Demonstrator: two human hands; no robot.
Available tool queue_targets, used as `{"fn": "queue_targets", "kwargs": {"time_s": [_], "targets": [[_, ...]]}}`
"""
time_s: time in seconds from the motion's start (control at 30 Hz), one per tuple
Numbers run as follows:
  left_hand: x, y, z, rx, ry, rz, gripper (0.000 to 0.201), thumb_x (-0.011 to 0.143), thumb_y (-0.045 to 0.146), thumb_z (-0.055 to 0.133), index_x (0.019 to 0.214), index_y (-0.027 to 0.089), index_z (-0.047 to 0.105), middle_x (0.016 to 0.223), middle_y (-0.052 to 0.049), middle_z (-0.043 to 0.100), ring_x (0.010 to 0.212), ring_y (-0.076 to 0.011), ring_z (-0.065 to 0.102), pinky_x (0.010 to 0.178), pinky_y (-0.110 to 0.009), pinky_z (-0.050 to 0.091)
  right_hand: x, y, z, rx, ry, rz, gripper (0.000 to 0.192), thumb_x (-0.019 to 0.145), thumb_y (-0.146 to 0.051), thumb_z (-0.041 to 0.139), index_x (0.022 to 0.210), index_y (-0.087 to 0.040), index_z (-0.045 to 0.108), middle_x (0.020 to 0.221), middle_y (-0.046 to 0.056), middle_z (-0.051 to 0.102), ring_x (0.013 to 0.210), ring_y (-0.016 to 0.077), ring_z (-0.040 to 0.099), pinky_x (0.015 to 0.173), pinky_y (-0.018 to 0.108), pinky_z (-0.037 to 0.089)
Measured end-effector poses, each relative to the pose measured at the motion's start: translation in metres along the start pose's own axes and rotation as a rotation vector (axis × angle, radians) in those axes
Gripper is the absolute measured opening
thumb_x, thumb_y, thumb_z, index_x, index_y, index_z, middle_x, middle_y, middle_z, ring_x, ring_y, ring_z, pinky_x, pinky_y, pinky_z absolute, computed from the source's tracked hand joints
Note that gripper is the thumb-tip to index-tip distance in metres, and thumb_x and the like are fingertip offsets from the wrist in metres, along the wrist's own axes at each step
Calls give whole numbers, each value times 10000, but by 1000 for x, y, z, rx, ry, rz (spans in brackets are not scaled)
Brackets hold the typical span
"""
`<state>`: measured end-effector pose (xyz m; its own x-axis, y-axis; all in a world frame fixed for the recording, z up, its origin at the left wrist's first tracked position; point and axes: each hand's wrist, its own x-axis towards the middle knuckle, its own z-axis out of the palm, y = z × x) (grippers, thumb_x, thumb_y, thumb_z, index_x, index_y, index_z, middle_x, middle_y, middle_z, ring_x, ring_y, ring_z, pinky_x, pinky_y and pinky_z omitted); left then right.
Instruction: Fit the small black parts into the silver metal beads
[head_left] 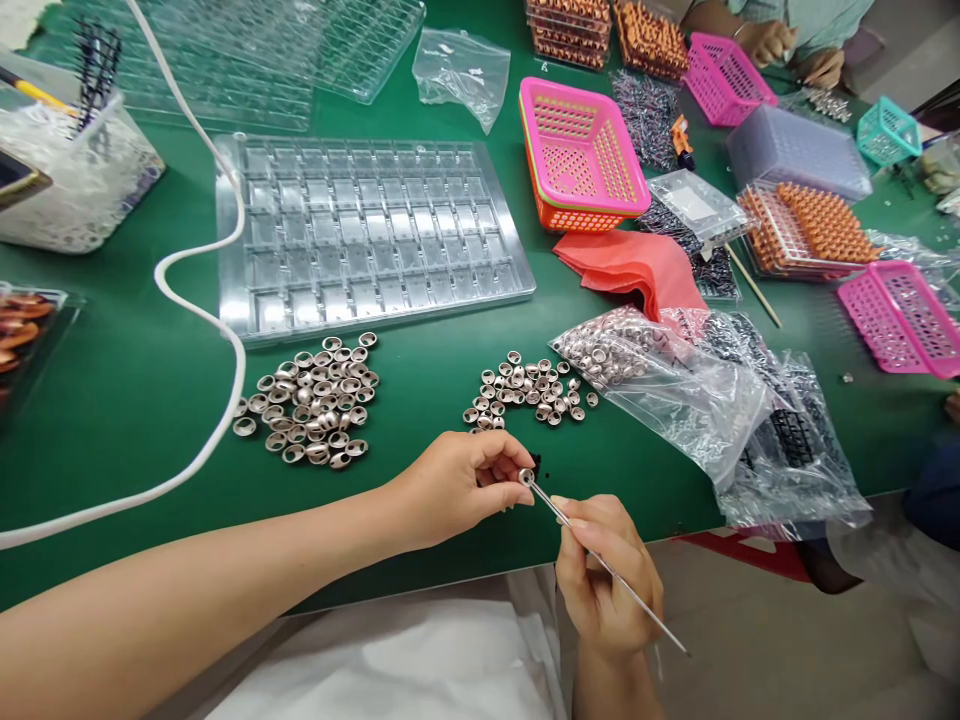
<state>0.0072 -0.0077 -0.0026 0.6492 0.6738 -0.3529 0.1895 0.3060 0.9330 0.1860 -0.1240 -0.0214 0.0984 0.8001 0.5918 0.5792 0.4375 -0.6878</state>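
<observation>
green gap (pixel 420 390) — ring piles (pixel 307 400) flanking, bags (pixel 675 380) right

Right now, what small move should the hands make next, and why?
Probably slide the ring further down the thin rod: the left hand pinches it right at the tip, and the right hand holds the rod steady.

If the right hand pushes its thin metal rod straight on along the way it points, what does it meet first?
The right hand holds the rod pointing up-left. Its tip is already at the small metal ring pinched by the left hand, so it would meet that ring and fingertips first.
</observation>
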Motion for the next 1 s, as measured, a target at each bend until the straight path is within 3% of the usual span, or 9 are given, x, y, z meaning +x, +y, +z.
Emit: {"fn": "queue_targets", "kwargs": {"time_s": [0.4,0.67,1.0], "targets": [[0,-2,0,110,45,93,180,801,286,724,934,165,717,788,-10,734,699,-138,669,665,-232,537,4,-3,-3,-33,-43,-42,379,876,-2,630,1213,-174,616,1069,124,749,886,210,730,658,369,604],[0,-1,1,88,37,91,161,811,267,711,937,168,706,798,-10,745,706,-135,679,667,-226,541,9,-8,-4,-90,-72,-122,409,833,36,656,1198,-144,619,1102,134,736,899,207,720,679,364,589],[-1,0,1,54,17,70,162,808,274,707,929,169,684,789,-5,734,694,-137,684,659,-235,544,6,-7,-6,-97,-73,-90,388,860,0,647,1204,-176,611,1101,123,741,907,213,726,678,373,599]]}}
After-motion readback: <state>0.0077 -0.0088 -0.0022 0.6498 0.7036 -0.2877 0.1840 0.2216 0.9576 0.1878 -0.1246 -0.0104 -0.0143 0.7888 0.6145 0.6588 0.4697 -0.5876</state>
